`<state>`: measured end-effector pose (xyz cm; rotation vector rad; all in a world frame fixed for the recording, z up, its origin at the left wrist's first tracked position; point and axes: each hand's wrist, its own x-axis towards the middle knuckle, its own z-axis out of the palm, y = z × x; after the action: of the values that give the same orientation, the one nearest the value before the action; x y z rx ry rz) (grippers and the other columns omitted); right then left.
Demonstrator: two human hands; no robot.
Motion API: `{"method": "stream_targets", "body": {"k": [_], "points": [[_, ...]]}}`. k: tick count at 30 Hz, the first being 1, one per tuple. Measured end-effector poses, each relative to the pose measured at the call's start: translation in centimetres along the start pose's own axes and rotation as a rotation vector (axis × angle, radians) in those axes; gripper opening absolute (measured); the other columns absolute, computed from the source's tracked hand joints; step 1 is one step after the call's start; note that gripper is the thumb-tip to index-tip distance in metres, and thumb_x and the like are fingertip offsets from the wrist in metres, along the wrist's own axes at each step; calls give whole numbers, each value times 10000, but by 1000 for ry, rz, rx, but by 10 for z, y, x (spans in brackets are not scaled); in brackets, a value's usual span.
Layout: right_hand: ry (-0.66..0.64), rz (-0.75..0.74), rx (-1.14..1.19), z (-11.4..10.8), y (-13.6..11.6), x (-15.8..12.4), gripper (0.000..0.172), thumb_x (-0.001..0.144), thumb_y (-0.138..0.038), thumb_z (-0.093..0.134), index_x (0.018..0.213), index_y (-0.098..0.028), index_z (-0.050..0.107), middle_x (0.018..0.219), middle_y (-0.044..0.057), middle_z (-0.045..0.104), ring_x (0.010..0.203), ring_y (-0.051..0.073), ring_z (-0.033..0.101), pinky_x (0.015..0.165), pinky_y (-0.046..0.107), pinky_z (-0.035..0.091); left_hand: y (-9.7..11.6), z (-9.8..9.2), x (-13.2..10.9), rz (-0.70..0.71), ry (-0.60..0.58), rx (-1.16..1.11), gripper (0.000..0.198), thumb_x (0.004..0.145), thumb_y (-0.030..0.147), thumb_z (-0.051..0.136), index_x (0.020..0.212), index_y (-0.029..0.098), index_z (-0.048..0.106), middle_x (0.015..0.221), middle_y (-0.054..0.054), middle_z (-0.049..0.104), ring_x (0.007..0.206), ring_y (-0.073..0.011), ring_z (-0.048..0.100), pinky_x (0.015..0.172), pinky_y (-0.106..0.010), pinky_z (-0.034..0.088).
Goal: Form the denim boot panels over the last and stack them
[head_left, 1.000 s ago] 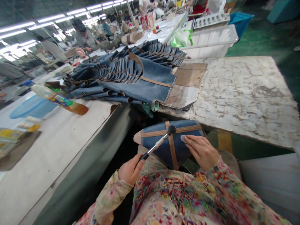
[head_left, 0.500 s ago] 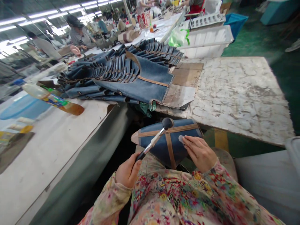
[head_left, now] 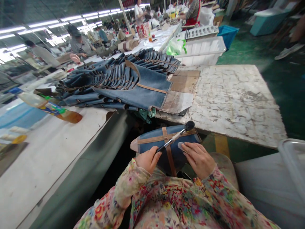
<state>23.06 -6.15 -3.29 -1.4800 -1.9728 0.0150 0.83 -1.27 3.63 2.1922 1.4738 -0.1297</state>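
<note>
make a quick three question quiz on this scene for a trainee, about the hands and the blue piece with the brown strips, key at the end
1. Multiple choice: what does the left hand hold?
a) scissors
b) a brush
c) a spool of thread

2. True or false: the brown strips on the blue piece in front of the person run side by side without crossing.

3. Fill in: the small whitish piece is held by the ____.

Key:
1. b
2. False; the strips cross.
3. right hand
</note>
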Motion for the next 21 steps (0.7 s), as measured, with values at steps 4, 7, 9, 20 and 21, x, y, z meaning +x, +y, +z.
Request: {"method": "stream_targets", "body": {"k": [4, 7, 9, 20, 21], "points": [[-1, 16, 11, 0, 0, 0, 296, 863, -203, 447, 1127, -182, 578, 1088, 58, 582, 1010, 180, 500, 903, 347, 456, 18, -2, 13, 34, -13, 62, 379, 899, 418, 203, 1056, 218, 485, 860, -42, 651, 801, -187, 628, 674, -265, 455], [-2, 26, 14, 2, 0, -1, 300, 863, -204, 444, 1133, -200, 576, 1095, 53, 581, 1015, 178, 505, 911, 348, 454, 28, -8, 21, -9, -52, 142, 388, 896, 439, 205, 1012, 217, 501, 852, -50, 657, 783, -214, 635, 637, -282, 454], [7, 28, 14, 3, 1, -2, 302, 864, -208, 440, 1135, -209, 575, 1092, 53, 583, 1008, 174, 512, 907, 347, 458, 33, -13, 22, 22, -24, 122, 384, 899, 439, 200, 1053, 229, 482, 889, -43, 658, 810, -208, 633, 653, -277, 454], [3, -15, 25, 2, 5, -1, 342, 848, -226, 443, 1184, -205, 506, 1070, 60, 589, 981, 176, 535, 873, 346, 463, -14, -8, 6, -37, 95, 40, 362, 883, 447, 272, 1050, 245, 522, 872, -26, 659, 788, -167, 627, 648, -228, 447], [1, 0, 26, 1, 8, -2, 359, 849, -239, 441, 1204, -200, 480, 1074, 65, 585, 986, 184, 533, 869, 354, 463, -27, -13, 1, -79, 140, 22, 361, 881, 439, 281, 1075, 248, 517, 883, -26, 656, 787, -163, 625, 644, -224, 444]]}}
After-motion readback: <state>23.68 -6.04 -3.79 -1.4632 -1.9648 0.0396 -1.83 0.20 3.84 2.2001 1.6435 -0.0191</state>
